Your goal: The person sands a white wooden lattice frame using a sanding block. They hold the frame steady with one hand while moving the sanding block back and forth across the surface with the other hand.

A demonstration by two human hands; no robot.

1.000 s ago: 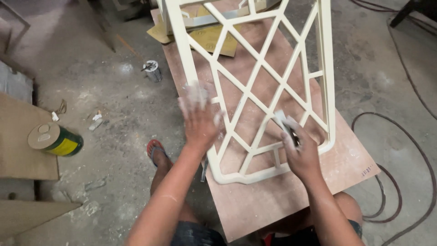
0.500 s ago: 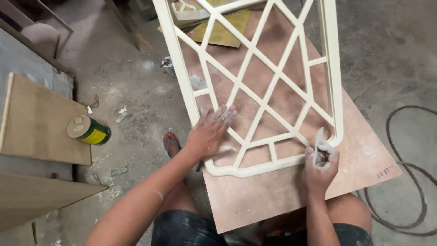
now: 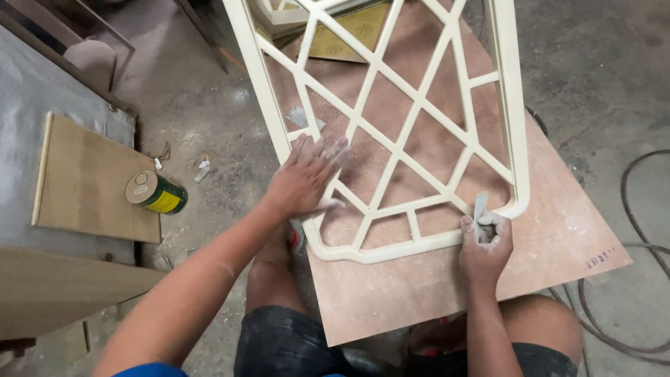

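A cream-painted lattice frame lies on a brown board across my lap. My left hand, dusted white, presses flat on the frame's left rail with the fingers spread. My right hand grips a folded piece of grey sandpaper against the inside of the frame's lower right corner.
Sheets of yellow sandpaper lie on the board's far end. A green and yellow can stands on the dusty floor beside a wooden panel at left. A dark cable loops on the floor at right.
My right hand moved with the sandpaper from the lattice's middle bars to the lower right corner. My left hand slid down along the left rail. The view shifted.
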